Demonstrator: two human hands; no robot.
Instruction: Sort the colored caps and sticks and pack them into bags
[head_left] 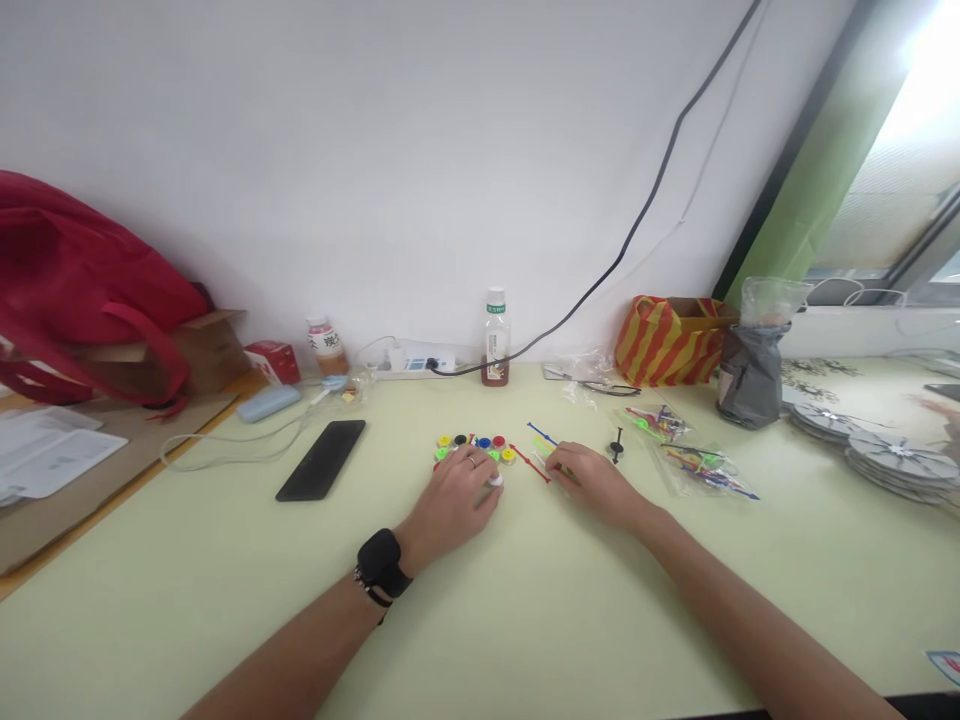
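My left hand, with a black watch at the wrist, is closed at the near edge of a cluster of small round coloured discs. A small white piece shows at its fingertips. To the right, my right hand has its fingers pressed together low over thin plastic sticks, and what they pinch is hidden. Beside those fingers lie a red stick and a blue stick. Further right, a black disc with a stick through it rests on the table.
A black phone lies to the left. Plastic bags of coloured sticks are at the right, before a striped bag and a grey bag. A bottle stands by the wall near a power strip. Stacked grey discs sit far right.
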